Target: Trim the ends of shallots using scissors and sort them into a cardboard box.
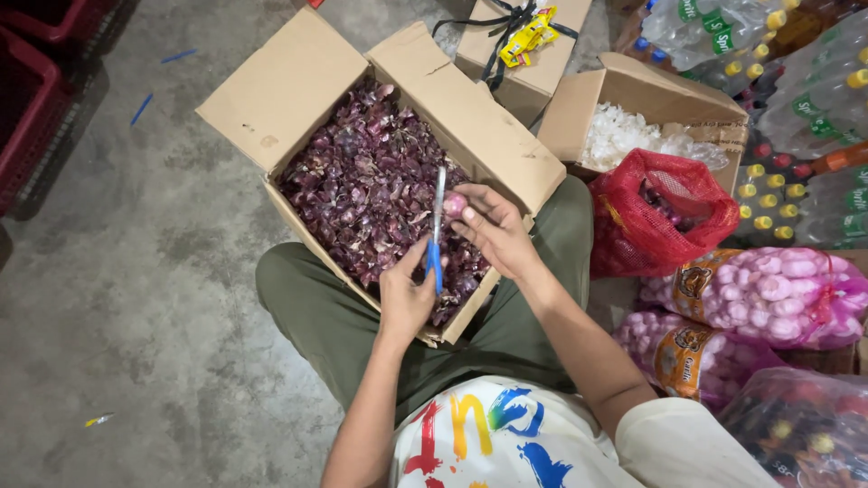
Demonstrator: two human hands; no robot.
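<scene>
My left hand (406,294) grips a small knife (438,226) by its blue handle, with the blade pointing up and away from me. My right hand (493,228) holds a small pinkish shallot (454,205) at its fingertips, right beside the blade. Both hands hover over an open cardboard box (298,81) filled with purple shallot skins (362,190). The box rests against my crossed legs in green trousers.
A red mesh sack (660,217) of shallots lies at my right, with pink net bags of garlic (768,294) below it. Another box holds white peels (633,136). Soft-drink bottles (796,81) stack at the far right. Red crates (36,99) stand at the left on the concrete floor.
</scene>
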